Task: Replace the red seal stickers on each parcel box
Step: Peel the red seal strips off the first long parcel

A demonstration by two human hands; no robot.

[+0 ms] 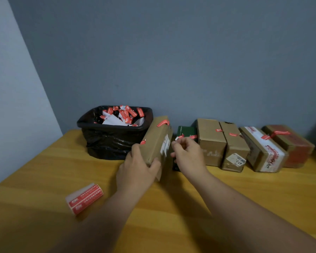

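Here, head view, the only one.
Left hand (138,166): grips the near end of a brown parcel box (157,141), thumb on its upper face and fingers curled round the lower corner; the box stands tilted on the counter (171,216).
Right hand (187,154): just right of that box, fingers bent, fingertips pinching a small red seal sticker (179,137) that shows white at one end.
Held box: a red seal (163,123) crosses its far top edge, beyond both hands; a second red scrap (143,142) sits on its left edge just above the left thumb.
Sticker roll (84,198): lies on the counter near and to the left of the left wrist, well apart from the box, red labels facing up.
Bin (115,132): black-lined, beyond the left hand and touching or nearly touching the held box, holding peeled red stickers and white backing.
Green box (187,133): directly behind the right hand, partly hidden by it.
Other parcels: a row of four brown boxes (211,141) runs off to the right of the right hand, each pair bridged by a red seal.
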